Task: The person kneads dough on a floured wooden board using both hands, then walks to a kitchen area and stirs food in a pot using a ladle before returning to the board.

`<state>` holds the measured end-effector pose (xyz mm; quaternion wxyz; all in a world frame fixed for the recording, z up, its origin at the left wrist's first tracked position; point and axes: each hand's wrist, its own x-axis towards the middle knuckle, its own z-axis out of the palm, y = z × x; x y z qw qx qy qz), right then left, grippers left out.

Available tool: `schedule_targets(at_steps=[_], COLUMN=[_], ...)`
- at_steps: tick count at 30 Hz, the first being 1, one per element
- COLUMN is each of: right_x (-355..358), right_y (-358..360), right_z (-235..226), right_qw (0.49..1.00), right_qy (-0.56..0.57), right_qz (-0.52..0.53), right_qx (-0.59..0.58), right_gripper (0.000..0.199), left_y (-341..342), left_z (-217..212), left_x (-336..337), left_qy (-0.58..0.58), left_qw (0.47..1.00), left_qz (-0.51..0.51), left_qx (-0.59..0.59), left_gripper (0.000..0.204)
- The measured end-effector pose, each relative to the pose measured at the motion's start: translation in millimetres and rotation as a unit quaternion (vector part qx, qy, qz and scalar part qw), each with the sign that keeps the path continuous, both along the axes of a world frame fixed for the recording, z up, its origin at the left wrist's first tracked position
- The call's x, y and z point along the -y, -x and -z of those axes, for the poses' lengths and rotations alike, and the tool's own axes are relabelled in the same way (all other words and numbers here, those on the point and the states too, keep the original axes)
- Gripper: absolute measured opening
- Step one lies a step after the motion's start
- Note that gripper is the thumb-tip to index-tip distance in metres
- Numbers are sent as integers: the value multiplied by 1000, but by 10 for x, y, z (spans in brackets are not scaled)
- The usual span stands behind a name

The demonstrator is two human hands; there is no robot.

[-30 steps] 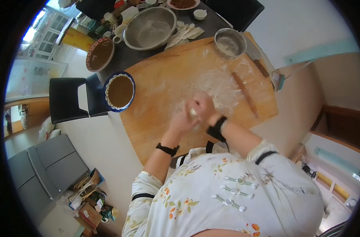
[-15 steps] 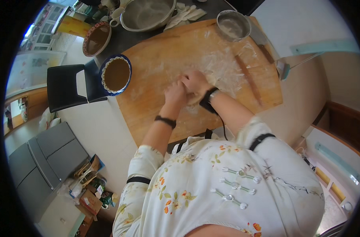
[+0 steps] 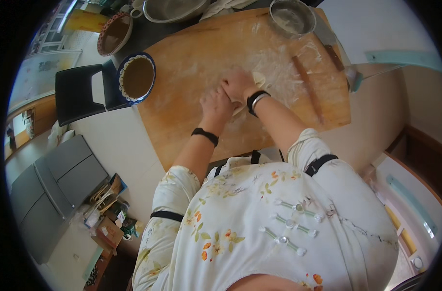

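Observation:
On a flour-dusted wooden board (image 3: 182,111), a pale piece of dough (image 3: 259,78) lies mostly hidden under both hands; only its edges show beyond the right hand and near the left wrist. My left hand (image 3: 216,103) is closed over the near-left part of it, knuckles up. Just beyond and touching it, my right hand (image 3: 239,82) is closed on the dough too, fingers curled down. The fingertips of both are out of sight.
A rolling pin (image 3: 307,87) lies on the board's right, with a knife (image 3: 333,57) along its edge. A metal bowl (image 3: 292,19) stands at the far right corner. Brown liquid fills a blue-rimmed bowl (image 3: 153,80) at the left; a red-patterned bowl (image 3: 128,36) sits behind it.
The whole view has shifted slightly, with the board sitting higher. Both hands stay pressed together on the dough, and more of its far right edge shows beside my right wrist.

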<state>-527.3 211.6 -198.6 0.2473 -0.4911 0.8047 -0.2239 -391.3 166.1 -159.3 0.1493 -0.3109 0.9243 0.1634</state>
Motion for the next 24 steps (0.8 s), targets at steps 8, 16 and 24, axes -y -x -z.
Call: schedule_targets(at_steps=[8,16,24], right_x=[-748,-556,-651], right_y=[229,-615,-609], right_z=[345,-299,215], right_qw=[938,965,946], right_qy=[224,209,263], right_qz=[93,151,105], right_qx=[-249,-46,-159], right_gripper=[46,19,16], left_y=[-245,-453,-623], left_z=[508,379,137], left_x=[-41,-169,-414], left_qy=[-247,-220,-117], left_qw=[959,972,988], left_qz=[-96,-28,-25], left_qx=[-103,-75,-99], left_gripper=[57,41,48])
